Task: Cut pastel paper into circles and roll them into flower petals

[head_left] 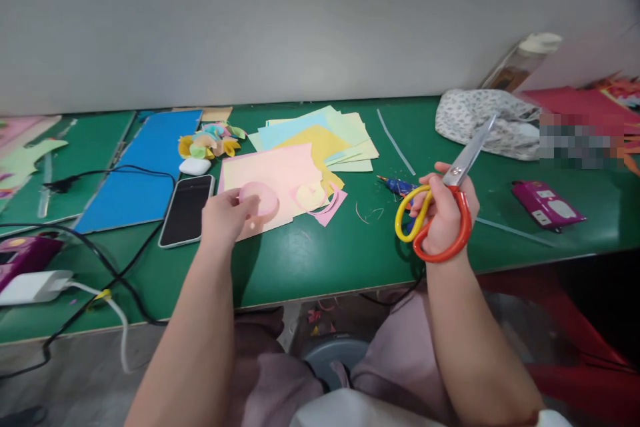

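Between the thumb and fingers of my left hand (223, 217) is a pink paper circle (263, 199), held just over pale pink paper sheets (270, 170). My right hand (445, 210) is wrapped round scissors (470, 153) with one yellow and one red handle; the blades point up and away to the right. Under the right hand lies a blue glue gun (400, 187), partly hidden. Curved pink paper scraps (327, 207) and a pale yellow round piece (310, 197) rest between the hands. Behind them spreads a stack of coloured paper (350, 137).
A phone (187, 211), a white case (195, 166) and paper flowers (213, 140) sit left, near a blue board (145, 167). Black cables (103, 267) cross the left side. At right are a patterned cloth pouch (480, 123), a purple power socket (547, 203) and a bottle (523, 63).
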A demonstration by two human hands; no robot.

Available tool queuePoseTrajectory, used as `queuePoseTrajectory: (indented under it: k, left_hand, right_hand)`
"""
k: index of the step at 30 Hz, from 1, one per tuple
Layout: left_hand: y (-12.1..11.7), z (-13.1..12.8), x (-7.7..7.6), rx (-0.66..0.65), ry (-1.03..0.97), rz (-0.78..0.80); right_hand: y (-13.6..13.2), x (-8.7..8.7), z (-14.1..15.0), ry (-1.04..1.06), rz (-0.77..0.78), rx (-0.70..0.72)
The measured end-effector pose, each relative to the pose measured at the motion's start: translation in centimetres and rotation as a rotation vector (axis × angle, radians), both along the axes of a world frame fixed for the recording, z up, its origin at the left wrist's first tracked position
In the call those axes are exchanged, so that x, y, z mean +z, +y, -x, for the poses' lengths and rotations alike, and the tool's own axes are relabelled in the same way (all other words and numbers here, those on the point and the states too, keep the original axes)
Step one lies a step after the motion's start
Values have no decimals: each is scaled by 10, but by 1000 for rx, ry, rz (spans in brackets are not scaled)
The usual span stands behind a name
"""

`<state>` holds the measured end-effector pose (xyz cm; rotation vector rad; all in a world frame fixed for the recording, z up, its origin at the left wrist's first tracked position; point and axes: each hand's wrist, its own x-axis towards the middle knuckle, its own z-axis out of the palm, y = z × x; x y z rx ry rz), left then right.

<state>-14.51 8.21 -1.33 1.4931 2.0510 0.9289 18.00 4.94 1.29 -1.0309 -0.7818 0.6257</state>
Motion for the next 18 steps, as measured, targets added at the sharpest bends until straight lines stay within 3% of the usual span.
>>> queuePoseTrajectory:
  k: [3,7,9,13,18]
  left_hand:
    - [-2,-7,-3,39,238,-24]
    - [-7,-34,-13,26,446,-191]
    - [-14,-53,-19,-109,505,-235]
    - [-37,-94,-32,-522,600,-232]
    - [-63,-113,-35,-692,686,-201]
  right_hand:
    - [1,-2,-1,-3,8,3]
    - [2,-2,-2,24,-4,14]
    - [2,-3,-4,36,-2,16]
    - [4,-6,-4,12,24,27]
    - [4,-8,-2,0,38,52]
